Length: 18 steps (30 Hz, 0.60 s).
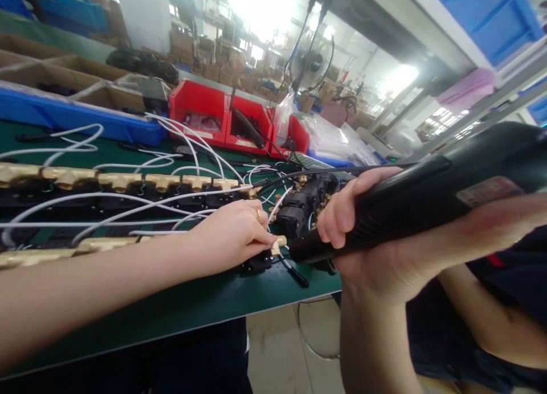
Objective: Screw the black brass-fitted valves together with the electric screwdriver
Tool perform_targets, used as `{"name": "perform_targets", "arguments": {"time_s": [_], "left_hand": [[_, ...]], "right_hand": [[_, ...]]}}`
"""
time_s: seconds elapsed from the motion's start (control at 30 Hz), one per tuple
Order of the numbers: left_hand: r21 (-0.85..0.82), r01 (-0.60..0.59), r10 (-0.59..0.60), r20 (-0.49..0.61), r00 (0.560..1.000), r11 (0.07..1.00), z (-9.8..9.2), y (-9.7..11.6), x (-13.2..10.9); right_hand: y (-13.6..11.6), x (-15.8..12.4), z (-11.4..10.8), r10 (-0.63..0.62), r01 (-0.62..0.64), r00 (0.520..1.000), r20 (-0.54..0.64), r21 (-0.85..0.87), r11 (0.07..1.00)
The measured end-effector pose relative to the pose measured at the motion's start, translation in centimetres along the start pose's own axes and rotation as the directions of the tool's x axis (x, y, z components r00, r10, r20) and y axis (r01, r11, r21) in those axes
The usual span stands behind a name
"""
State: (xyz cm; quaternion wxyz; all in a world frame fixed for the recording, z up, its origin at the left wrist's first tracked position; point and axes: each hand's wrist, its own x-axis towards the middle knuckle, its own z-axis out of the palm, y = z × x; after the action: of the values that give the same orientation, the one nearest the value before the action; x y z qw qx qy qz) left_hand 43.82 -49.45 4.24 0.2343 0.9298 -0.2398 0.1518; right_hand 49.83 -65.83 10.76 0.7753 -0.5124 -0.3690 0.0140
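Note:
My left hand (pixel 235 229) reaches across the bench with thumb and forefinger closed on a small brass fitting (pixel 280 243), which sits on a black valve body (pixel 258 263). Below the fitting, a short cable with a black end (pixel 298 276) slants down over the bench. My right hand (pixel 376 263) is wrapped round a black cylindrical power tool (pixel 448 183) with a label on its side. The tool's dark narrow end points left and is close to the fitting; whether they touch I cannot tell.
Rows of brass fittings (pixel 162 183) on black bodies and looping white cables (pixel 115 209) cover the green bench (pixel 179 303). Red bins (pixel 199 112) and a blue divided tray (pixel 85 112) stand behind. A co-worker's arm (pixel 491 320) is at the right.

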Motion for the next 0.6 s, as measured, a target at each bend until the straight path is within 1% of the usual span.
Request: {"name": "perform_targets", "arguments": {"time_s": [0.13, 0.33, 0.4, 0.5, 0.6], "left_hand": [[-0.023, -0.002, 0.002, -0.007, 1.0, 1.0, 0.2, -0.1, 0.1], [-0.101, 0.036, -0.035, 0.014, 0.999, 0.994, 0.3, -0.3, 0.1], [-0.127, 0.053, -0.051, 0.024, 0.998, 0.99, 0.3, -0.3, 0.2], [-0.13, 0.101, -0.094, 0.063, 0.994, 0.986, 0.2, -0.3, 0.5], [-0.126, 0.157, -0.146, 0.093, 0.985, 0.98, 0.1, -0.1, 0.7]], "right_hand": [[0.2, 0.0, -0.2, 0.04, -0.04, 0.999, 0.002, 0.032, 0.999], [0.2, -0.1, -0.3, 0.017, -0.017, 1.0, 0.0, 0.024, 1.0], [-0.1, 0.2, -0.1, 0.056, -0.057, 0.998, 0.042, 0.03, 0.998], [-0.4, 1.0, 0.3, 0.156, -0.159, 0.982, 0.101, 0.018, 0.987], [-0.5, 1.5, 0.6, 0.212, -0.215, 0.973, 0.09, 0.032, 0.976]]}}
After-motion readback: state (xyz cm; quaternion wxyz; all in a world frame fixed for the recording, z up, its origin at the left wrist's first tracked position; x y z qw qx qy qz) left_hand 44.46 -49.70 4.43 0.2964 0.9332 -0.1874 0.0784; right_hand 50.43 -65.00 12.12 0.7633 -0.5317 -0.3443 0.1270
